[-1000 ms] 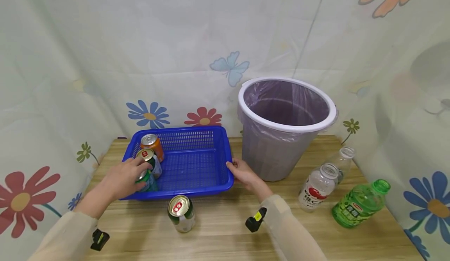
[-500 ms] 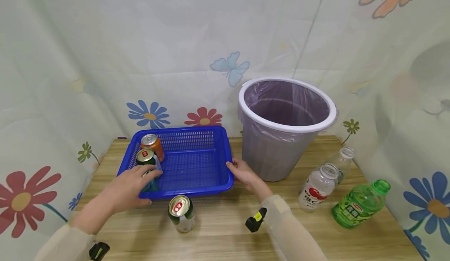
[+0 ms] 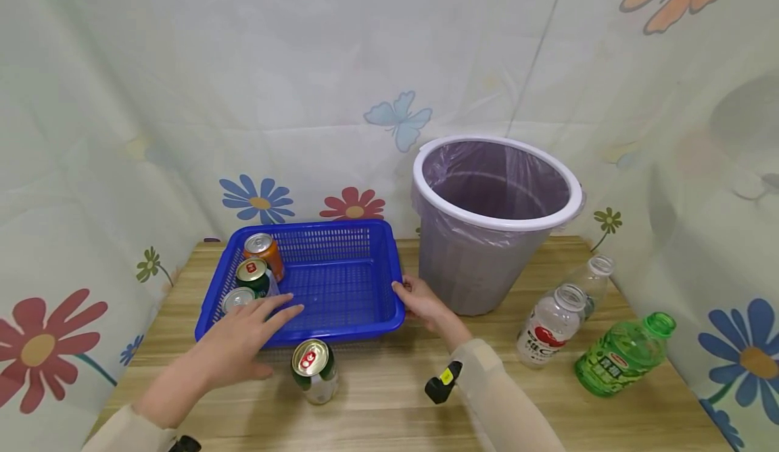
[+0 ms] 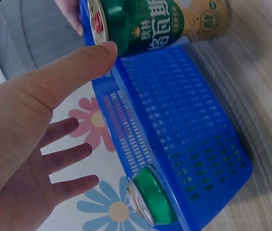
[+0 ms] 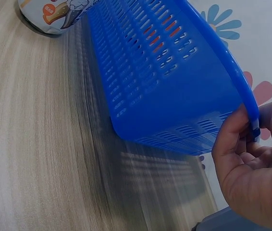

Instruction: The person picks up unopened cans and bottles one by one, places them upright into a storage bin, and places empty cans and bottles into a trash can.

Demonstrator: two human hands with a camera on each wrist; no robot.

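Note:
My left hand (image 3: 234, 345), fingers spread and holding nothing, is over the near left rim of the blue plastic basket (image 3: 335, 293). Just right of it, a green and white drink can (image 3: 316, 374) with a gold top stands upright on the table; in the left wrist view this can (image 4: 150, 24) appears beyond the thumb. Inside the basket's left end an orange can (image 3: 272, 257), a gold-topped green can (image 3: 253, 273) and a silver-topped can (image 3: 237, 298) stand in a row, the last partly hidden by my hand. My right hand (image 3: 426, 305) grips the basket's right rim (image 5: 244, 89).
A grey bin (image 3: 468, 262) with a white ring and a plastic liner stands right of the basket. Two clear bottles, one with a red label (image 3: 548, 333), and a green bottle (image 3: 623, 357) are on the table's right side. A flowered curtain (image 3: 316, 100) hangs behind.
My left hand has let go of the silver-topped can, which now stands in the basket, and has moved right and toward me. The right hand has kept its grip on the rim.

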